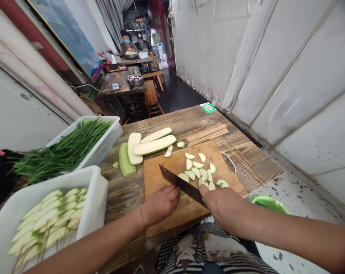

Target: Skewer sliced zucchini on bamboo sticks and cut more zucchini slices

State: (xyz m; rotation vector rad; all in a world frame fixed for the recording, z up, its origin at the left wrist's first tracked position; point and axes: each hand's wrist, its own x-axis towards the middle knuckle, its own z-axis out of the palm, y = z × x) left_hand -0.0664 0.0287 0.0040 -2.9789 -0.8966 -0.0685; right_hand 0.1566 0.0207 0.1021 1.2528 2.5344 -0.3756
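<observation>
My right hand [222,203] is closed round the handle of a kitchen knife [186,187] with a broad dark blade. The blade slants across the wooden cutting board [158,173]. On the near side of the blade, my left hand [163,203] has its fingers curled over a piece of zucchini, of which only a bit of green shows by the fingertips. Cut zucchini slices [195,172] lie scattered on the board beyond the knife. Several halved lengths of zucchini [155,145] rest on the table behind the board, one of them skin side up.
Wooden skewers [208,134] lie in a bundle behind the board, with loose ones to the right. At left stand a white bin [96,186] of skewered zucchini slices and a bin of green chives [83,139]. A green container [271,203] is below right. Another person [128,43] sits far back.
</observation>
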